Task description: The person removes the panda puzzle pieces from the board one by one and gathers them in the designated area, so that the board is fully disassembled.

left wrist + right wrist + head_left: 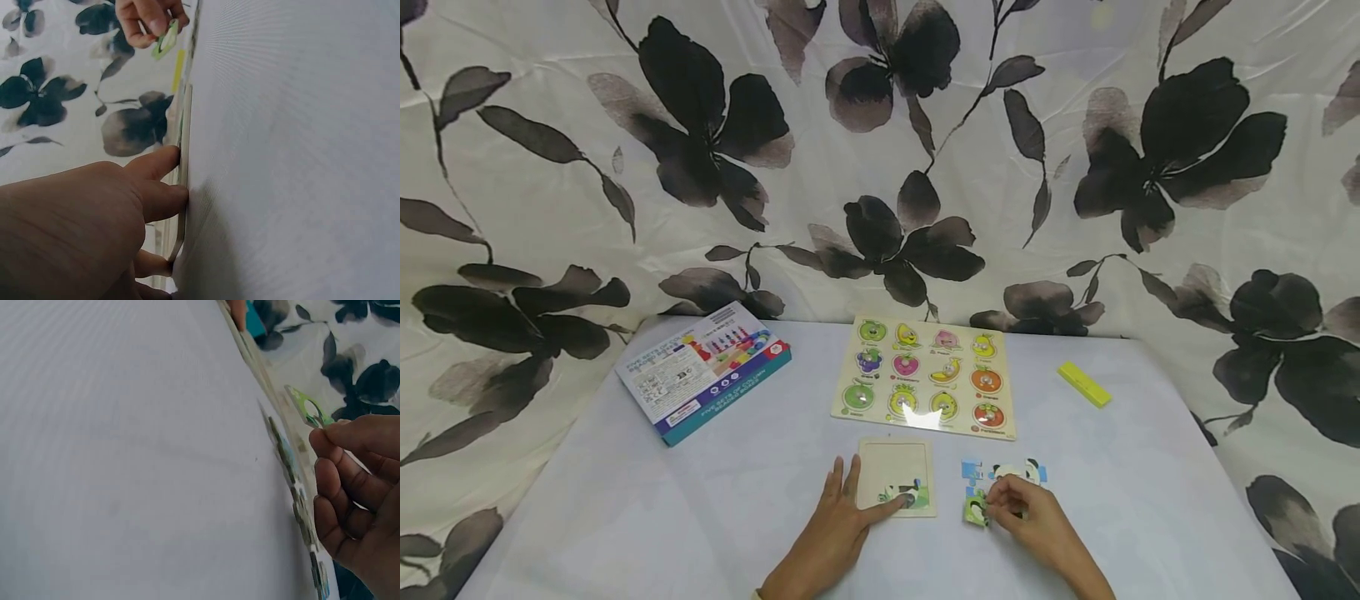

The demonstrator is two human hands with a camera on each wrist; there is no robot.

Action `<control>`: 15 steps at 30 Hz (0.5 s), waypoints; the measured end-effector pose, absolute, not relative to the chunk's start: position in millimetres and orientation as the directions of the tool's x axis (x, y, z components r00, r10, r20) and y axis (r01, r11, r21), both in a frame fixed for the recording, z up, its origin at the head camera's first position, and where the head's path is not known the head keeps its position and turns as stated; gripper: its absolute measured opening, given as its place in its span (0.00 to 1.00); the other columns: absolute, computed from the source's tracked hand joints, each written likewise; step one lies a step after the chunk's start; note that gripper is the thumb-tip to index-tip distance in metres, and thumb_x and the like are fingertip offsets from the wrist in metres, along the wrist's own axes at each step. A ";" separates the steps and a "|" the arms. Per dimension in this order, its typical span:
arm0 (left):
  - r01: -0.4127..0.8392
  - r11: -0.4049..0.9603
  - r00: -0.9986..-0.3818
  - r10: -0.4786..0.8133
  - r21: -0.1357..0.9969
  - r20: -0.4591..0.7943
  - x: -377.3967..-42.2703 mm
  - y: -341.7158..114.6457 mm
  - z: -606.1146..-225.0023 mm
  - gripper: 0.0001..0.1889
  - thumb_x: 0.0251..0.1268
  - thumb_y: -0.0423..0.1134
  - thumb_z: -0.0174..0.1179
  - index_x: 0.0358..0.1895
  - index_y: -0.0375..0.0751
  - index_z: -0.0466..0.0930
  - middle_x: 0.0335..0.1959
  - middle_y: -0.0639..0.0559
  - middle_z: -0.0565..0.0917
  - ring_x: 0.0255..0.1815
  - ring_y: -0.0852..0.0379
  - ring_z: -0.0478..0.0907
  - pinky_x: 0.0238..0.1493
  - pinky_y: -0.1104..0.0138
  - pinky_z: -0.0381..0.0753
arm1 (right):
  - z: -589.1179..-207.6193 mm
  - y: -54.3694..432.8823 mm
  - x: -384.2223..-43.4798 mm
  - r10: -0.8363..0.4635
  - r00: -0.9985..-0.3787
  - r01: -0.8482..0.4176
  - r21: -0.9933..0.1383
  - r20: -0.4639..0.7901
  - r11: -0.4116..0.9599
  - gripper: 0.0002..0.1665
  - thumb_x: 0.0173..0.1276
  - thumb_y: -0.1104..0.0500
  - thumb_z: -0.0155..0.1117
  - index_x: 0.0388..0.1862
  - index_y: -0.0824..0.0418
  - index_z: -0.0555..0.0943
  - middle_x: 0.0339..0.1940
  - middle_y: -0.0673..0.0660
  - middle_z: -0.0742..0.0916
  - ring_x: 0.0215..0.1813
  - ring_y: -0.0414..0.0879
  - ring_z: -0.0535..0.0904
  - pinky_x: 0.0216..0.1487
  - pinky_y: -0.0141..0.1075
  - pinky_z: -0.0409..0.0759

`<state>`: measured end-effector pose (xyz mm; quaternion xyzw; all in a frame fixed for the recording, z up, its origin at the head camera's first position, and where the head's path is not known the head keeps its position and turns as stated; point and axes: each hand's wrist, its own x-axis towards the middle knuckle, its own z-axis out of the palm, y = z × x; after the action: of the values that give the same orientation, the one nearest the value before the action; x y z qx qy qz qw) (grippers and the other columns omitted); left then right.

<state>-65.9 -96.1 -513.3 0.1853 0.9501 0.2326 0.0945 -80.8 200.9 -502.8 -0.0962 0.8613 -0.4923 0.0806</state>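
Note:
A small wooden puzzle tray (pixel 897 462) lies near the front of the table, with joined pieces (pixel 919 492) of a green and black-and-white picture in its lower right part. My left hand (pixel 829 533) rests at its left side, fingers extended and thumb reaching across onto those pieces. To the right, my right hand (pixel 1036 518) pinches a green puzzle piece (pixel 306 407) between thumb and index finger, raised above the table. Loose blue puzzle pieces (pixel 972 469) and panda-face pieces (pixel 1032 470) lie just beyond that hand, which partly hides others.
Behind the tray lies a fruit puzzle board (pixel 925 367). A teal and white box (pixel 703 371) sits at the back left, and a yellow block (pixel 1084 383) at the back right. Flower-patterned cloth (pixel 880 167) hangs behind the white table (pixel 647 517).

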 end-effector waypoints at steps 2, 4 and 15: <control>0.310 0.823 -0.914 0.395 0.476 -0.089 -65.5 -96.0 -513.1 0.27 0.67 0.38 0.58 0.62 0.77 0.71 0.74 0.27 0.48 0.73 0.23 0.38 0.62 0.36 0.60 | -503.0 204.2 -78.6 -0.242 -0.968 -0.070 -0.858 -0.066 0.509 0.07 0.60 0.62 0.70 0.34 0.60 0.79 0.29 0.50 0.82 0.31 0.36 0.76 0.34 0.29 0.78; 0.312 0.823 -0.914 0.396 0.475 -0.085 -65.2 -96.0 -513.0 0.27 0.67 0.37 0.58 0.62 0.77 0.72 0.74 0.27 0.48 0.73 0.23 0.38 0.63 0.36 0.60 | -503.6 206.9 -77.0 -0.245 -0.966 -0.055 -0.850 -0.089 0.524 0.08 0.60 0.62 0.70 0.34 0.60 0.79 0.29 0.50 0.82 0.30 0.36 0.75 0.32 0.29 0.77; 0.294 0.831 -0.920 0.380 0.473 -0.094 -66.0 -96.1 -512.8 0.27 0.68 0.37 0.56 0.61 0.79 0.71 0.76 0.31 0.45 0.73 0.25 0.33 0.64 0.37 0.56 | -508.9 211.1 -74.8 -0.300 -0.944 -0.040 -0.857 -0.135 0.513 0.07 0.61 0.63 0.68 0.34 0.59 0.78 0.29 0.50 0.81 0.29 0.36 0.75 0.31 0.29 0.77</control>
<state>-66.0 -96.1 -512.8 0.1770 0.9522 0.2311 0.0926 -74.8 211.1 -508.9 -0.0988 0.8594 -0.4834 0.1344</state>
